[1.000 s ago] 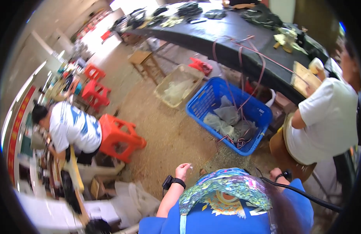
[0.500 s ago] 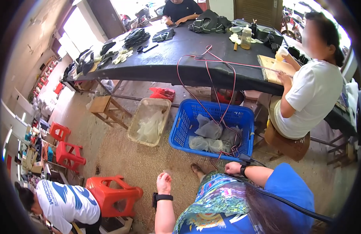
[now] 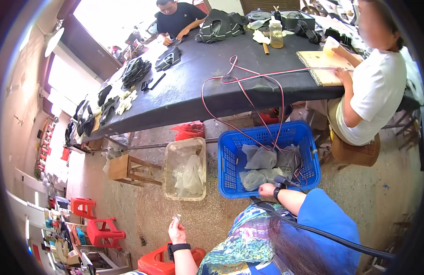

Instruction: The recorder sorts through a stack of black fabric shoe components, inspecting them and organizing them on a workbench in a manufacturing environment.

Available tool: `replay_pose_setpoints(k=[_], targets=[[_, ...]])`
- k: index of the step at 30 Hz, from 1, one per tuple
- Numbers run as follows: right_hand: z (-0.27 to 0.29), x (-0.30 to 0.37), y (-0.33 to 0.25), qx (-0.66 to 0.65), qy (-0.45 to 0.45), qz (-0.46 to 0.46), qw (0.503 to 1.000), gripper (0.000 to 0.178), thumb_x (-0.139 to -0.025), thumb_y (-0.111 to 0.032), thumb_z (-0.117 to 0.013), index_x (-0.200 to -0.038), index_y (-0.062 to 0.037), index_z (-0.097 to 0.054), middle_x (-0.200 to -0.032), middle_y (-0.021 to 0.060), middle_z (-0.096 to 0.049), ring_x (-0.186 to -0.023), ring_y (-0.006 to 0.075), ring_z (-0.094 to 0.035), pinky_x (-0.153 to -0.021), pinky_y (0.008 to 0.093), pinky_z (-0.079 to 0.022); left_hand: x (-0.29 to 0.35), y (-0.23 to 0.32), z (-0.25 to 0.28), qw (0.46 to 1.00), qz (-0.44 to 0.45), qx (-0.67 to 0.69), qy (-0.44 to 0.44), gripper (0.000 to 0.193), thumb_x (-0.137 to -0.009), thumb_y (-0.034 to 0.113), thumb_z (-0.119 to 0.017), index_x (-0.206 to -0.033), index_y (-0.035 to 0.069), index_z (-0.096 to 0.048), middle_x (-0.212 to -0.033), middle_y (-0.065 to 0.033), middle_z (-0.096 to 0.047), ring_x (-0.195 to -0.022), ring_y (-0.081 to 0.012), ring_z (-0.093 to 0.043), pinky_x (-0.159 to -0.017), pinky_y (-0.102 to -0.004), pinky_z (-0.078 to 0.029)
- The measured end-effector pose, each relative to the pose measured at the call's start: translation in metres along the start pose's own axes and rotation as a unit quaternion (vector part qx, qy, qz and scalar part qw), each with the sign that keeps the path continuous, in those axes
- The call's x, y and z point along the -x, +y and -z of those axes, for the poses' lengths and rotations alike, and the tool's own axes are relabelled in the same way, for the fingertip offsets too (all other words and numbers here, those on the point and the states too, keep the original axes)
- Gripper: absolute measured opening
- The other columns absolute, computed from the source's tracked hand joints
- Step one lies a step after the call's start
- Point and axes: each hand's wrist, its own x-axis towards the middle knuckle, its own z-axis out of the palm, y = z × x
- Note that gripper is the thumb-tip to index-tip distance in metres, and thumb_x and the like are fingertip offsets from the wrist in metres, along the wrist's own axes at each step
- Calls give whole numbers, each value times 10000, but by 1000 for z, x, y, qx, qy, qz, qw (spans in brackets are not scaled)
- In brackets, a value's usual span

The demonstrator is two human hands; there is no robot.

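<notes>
My left hand (image 3: 177, 233) is raised over the floor, its fingers pinched together around a small pale thing too small to name. A black band circles that wrist, with a red stool (image 3: 150, 263) just below it. My right hand (image 3: 267, 189) is curled closed beside the near rim of a blue plastic basket (image 3: 225, 187); whatever its fingers hold is hidden. Inside the basket lie several plastic bags (image 3: 261, 159) of contents I cannot make out. A striped red, white and dark cord (image 3: 203, 98) loops from the basket up onto the table.
A long black-covered table (image 3: 184, 78) spans the far side, bearing black gear (image 3: 221, 25) and a bottle (image 3: 276, 34). One co-worker in white (image 3: 381, 87) sits at right by a wooden board (image 3: 313, 62); another sits behind the table. A pale bin (image 3: 185, 195) and wooden stool (image 3: 120, 168) stand left.
My view has shifted, so the basket and bin appear farther right and the far co-worker shows more fully. Both my hands stay closed. The person at lower left has mostly left the view.
</notes>
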Motion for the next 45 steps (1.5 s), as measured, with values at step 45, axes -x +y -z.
replay_pose_setpoints(k=[45], targets=[[-90,79,30,-58,200,-286,935,246,-650,-266,-591,-803,-93,-672,-766,153,-631,-717,309,-604,-635,399,-459,-262,-115,-86,686,-59,-609,-393,296,-780,257,-522,-851,-10,-628,-766,-87,-635,-725,-188,-589,-668,-331,-459]])
